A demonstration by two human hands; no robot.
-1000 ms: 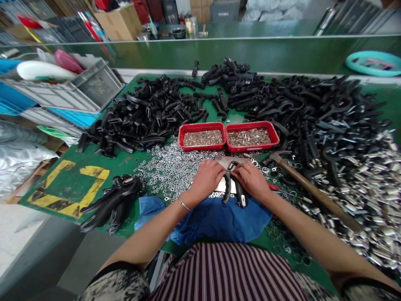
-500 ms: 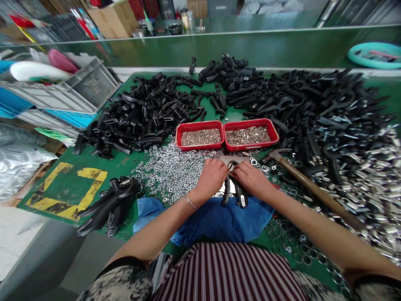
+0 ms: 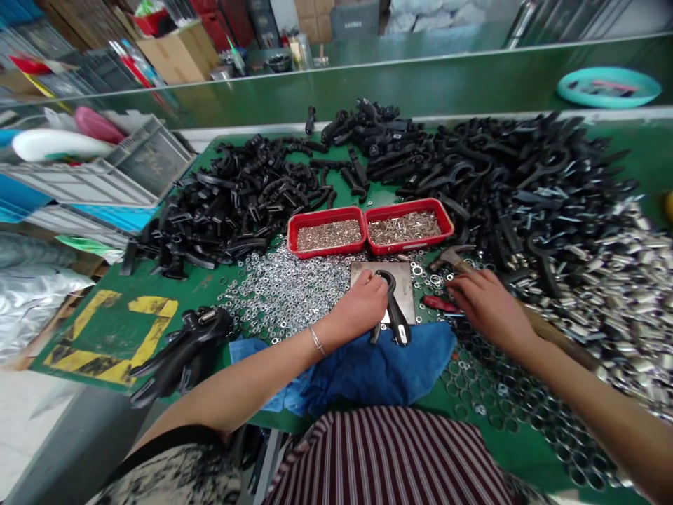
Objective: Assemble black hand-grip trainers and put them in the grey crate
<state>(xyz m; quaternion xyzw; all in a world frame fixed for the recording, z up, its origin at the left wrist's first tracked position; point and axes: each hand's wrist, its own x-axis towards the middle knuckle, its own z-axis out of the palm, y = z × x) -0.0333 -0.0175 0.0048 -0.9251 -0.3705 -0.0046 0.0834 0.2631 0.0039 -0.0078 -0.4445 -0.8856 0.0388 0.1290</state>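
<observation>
- Keeping the part [image 3: 398, 315] flat on the plate [image 3: 404, 287] seems steadiest.
- Left hand [image 3: 366, 303]: fingers closed on the part beside its ring.
- Right hand [image 3: 484, 305]: fingers loosely bent over the hammer [image 3: 564, 341]; cannot tell whether it grips.
- Part: just right of the left grip, lower end reaching bodyward over the cloth [image 3: 378, 375].

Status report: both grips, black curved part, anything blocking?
Left grip closed on black curved part over grey metal plate. Right grip over wooden-handled hammer, contact unclear. Slim red object beside plate.
</observation>
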